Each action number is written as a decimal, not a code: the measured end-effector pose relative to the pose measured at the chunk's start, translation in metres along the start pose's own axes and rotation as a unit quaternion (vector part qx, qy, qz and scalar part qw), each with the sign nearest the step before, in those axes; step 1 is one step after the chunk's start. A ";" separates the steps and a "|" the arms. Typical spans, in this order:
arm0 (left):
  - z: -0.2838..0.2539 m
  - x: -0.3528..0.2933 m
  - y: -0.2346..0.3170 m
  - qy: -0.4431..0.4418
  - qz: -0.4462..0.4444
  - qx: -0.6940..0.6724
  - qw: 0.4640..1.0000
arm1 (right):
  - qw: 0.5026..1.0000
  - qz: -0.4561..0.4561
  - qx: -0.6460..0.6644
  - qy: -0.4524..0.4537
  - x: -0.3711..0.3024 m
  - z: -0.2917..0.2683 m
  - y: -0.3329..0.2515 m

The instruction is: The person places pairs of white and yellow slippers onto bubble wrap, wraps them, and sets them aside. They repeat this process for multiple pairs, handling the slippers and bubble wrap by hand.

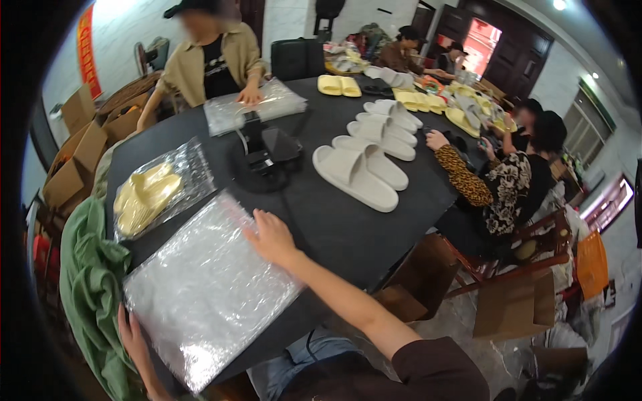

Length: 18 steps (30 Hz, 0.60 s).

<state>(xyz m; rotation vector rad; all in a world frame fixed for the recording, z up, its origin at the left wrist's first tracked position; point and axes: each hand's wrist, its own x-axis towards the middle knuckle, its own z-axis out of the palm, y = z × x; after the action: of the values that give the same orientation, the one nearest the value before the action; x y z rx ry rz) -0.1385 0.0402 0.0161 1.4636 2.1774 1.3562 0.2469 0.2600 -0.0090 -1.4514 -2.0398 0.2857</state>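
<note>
A flat stack of clear plastic bags (210,281) lies in front of me at the near edge of the table. My right hand (274,239) rests at the stack's far right corner, fingers stretched out. Along the stack's left edge is my left hand (134,341), its fingers straight and held upright against the side. Just beyond the stack, a pair of yellow slides (148,195) sits inside a clear bag (199,166). To the right stand several white slides (361,175) in a row of pairs.
A black device on a round base (264,150) stands mid-table. Across from me, a person (217,63) touches another bag stack (281,100). Green cloth (93,281) hangs at the left edge. Cardboard boxes (515,307) stand right; co-workers (515,174) sit along the table near more slides (340,85).
</note>
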 end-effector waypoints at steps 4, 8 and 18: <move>-0.008 -0.029 -0.061 0.019 -0.174 -0.031 0.984 | 1.000 -0.021 0.000 -0.011 -0.004 -0.002 -0.010; 0.007 -0.017 -0.026 -0.035 -0.212 -0.032 0.976 | 0.999 -0.017 0.033 -0.018 -0.010 -0.012 -0.010; 0.026 0.016 -0.018 -0.119 -0.219 -0.119 0.961 | 0.999 -0.023 0.037 -0.012 -0.012 -0.004 -0.008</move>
<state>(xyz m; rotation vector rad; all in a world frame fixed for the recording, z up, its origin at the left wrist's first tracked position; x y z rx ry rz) -0.1426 0.0663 -0.0079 0.9303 1.9500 1.1658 0.2453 0.2455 -0.0061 -1.3601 -2.0578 0.3579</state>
